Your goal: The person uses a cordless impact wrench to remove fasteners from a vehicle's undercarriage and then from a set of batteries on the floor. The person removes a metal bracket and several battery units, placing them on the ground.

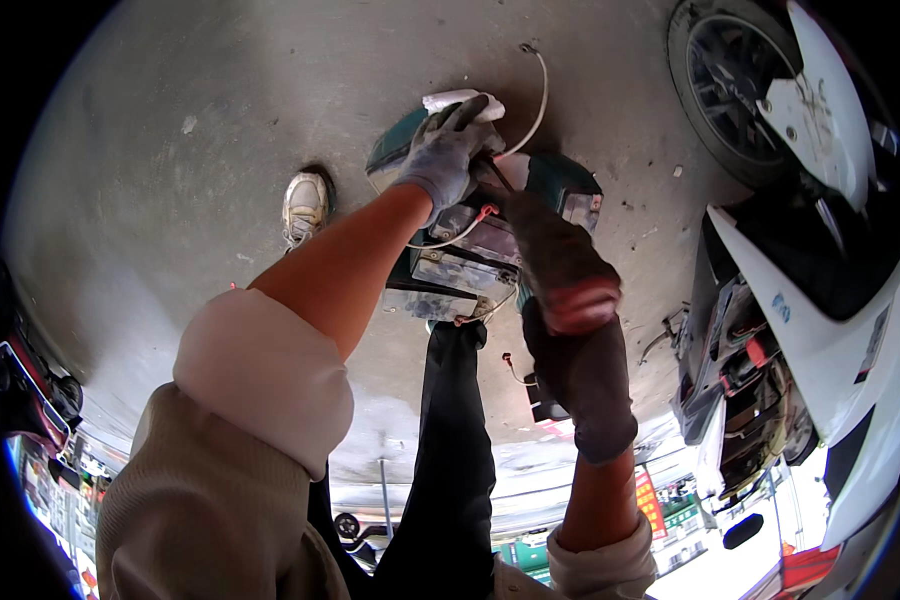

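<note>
My left hand, in a grey glove, presses on top of a block of dirty lead-acid batteries with dark green casings. Its fingers curl near a terminal beside a white pad; whatever they pinch is hidden. In my gloved right hand is a dark driver with a red rear end, smeared by motion. Its thin shaft points at the terminal by my left fingers. A pale cable arcs away from that spot, and another cable with a red-sleeved lug crosses the batteries.
A shoe stands on the concrete floor left of the batteries. To the right, a white scooter with its wheel bounds the work spot. My dark trouser leg reaches up to the near battery edge. A short red-ended lead lies nearby.
</note>
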Demonstrator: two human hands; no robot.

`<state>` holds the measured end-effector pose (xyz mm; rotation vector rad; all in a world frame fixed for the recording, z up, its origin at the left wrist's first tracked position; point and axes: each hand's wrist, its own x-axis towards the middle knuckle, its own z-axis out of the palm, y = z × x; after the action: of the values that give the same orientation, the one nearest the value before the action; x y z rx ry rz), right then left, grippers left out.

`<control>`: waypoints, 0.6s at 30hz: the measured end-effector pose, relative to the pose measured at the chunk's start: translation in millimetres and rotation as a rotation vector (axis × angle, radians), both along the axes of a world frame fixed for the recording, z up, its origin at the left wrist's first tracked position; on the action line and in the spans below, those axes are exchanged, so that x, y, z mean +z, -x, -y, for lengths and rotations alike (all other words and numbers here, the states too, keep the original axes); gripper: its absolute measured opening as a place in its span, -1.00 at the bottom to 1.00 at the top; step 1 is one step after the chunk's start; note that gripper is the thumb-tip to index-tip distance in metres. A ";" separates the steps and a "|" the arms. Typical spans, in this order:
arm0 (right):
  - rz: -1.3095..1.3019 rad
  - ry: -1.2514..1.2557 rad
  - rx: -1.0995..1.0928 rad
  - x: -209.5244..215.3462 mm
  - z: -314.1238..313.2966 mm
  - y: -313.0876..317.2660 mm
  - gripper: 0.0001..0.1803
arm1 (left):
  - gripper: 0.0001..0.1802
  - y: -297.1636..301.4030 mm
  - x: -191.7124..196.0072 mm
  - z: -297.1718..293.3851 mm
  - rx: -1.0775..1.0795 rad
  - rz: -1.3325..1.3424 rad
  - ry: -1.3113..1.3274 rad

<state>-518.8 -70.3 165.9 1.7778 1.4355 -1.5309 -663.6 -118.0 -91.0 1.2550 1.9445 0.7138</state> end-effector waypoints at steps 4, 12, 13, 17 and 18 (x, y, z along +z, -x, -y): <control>-0.196 0.160 -0.543 -28.1 16.4 -20.0 -0.77 | -0.56 5.7 -2.7 12.1 -0.001 -0.006 -0.024; -0.093 -0.176 0.005 -30.4 50.7 -17.5 -0.67 | -0.64 4.1 3.1 -1.3 -0.029 0.009 0.046; -0.098 -0.169 0.070 -31.4 47.2 -17.7 -0.68 | -0.64 5.2 2.5 -1.1 -0.028 0.012 0.038; -0.094 -0.102 0.070 -13.7 17.4 2.6 -0.88 | -0.64 6.7 0.2 0.3 -0.028 0.026 0.022; -0.079 -0.007 -0.259 -13.7 19.2 5.5 -0.88 | -0.64 5.5 2.3 -0.4 -0.028 0.032 0.022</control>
<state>-524.2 -89.5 152.3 1.9920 1.2862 -1.7424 -669.1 -117.5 -88.7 1.2486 1.9005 0.6925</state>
